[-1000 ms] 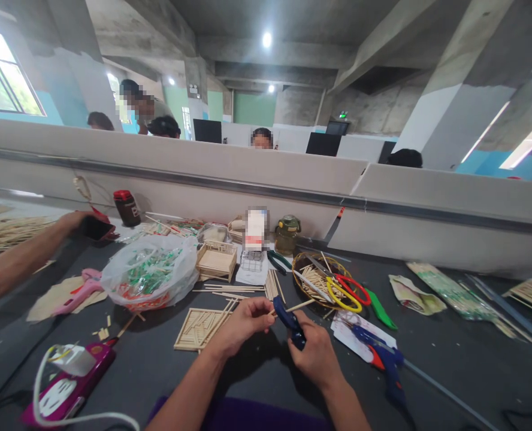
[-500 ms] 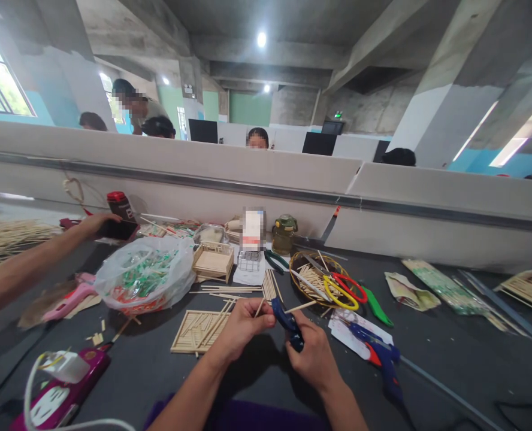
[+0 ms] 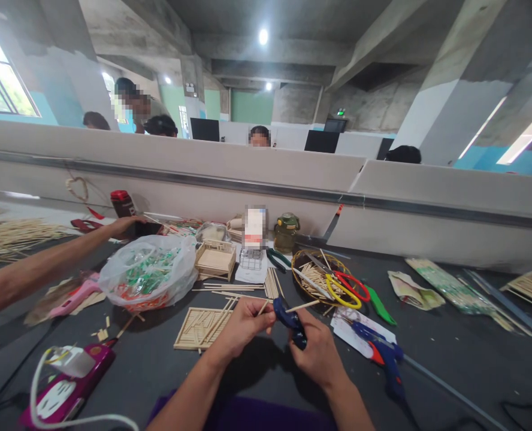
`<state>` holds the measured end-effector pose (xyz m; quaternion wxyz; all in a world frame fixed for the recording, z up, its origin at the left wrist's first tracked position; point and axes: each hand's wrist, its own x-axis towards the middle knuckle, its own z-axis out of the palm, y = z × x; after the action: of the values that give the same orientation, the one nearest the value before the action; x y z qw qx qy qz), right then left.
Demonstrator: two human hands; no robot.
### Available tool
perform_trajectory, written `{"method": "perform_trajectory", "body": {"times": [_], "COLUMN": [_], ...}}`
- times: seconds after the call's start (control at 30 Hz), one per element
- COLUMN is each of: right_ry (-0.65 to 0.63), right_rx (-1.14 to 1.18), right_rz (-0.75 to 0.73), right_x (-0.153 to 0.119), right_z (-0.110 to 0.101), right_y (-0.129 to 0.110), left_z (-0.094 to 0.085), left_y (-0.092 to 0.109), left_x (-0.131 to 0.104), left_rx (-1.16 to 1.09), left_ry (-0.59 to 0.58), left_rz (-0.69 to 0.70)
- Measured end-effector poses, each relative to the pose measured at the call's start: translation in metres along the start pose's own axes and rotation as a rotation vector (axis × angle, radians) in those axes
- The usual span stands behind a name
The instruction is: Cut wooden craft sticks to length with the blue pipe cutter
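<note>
My left hand [image 3: 248, 323] is closed in a pinch on a thin wooden stick [image 3: 263, 307]. Wrapped round a dark blue hand cutter [image 3: 288, 316], my right hand [image 3: 314, 346] is closed too. The cutter's head is beside my left fingertips, and a pale length of stick [image 3: 305, 305] shows on its right side. Its jaws are too small to make out. Left of my hands lies a wooden stick panel [image 3: 189, 328] with loose sticks on it. A small box built of sticks [image 3: 215, 261] stands behind.
A wicker basket [image 3: 296, 276] holds sticks and scissors [image 3: 347, 290]. A blue glue gun [image 3: 385, 353] lies at right. Left are a plastic bag [image 3: 113, 269], a pink glue gun [image 3: 75, 297] and a purple power strip [image 3: 84, 383]. Another person's arm [image 3: 59, 251] reaches in holding a dark flat object.
The other person's hand has moved right with the dark object, behind the bag. My hands keep nearly the same pose on the stick and cutter. The view has shifted slightly.
</note>
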<state>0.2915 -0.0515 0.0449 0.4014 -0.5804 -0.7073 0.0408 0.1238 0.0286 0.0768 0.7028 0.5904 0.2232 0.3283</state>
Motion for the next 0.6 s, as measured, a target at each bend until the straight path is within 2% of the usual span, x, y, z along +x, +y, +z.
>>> {"method": "perform_trajectory", "body": {"times": [0.37,0.6], "right_ry": [-0.009,-0.063], "right_rx": [-0.001,-0.017], "right_rz": [0.027,0.071], "right_x": [-0.0013,-0.0041], "right_z": [0.0030,0.0054], "right_y": [-0.0021,-0.0005], "left_z": [-0.0037,-0.0065], "left_y": [-0.0011,-0.0024], "left_x": [-0.0007,-0.0008], "left_rx": [0.024,0.031], "left_ry": [-0.027,-0.035], "left_rz": [0.008,0.000]}}
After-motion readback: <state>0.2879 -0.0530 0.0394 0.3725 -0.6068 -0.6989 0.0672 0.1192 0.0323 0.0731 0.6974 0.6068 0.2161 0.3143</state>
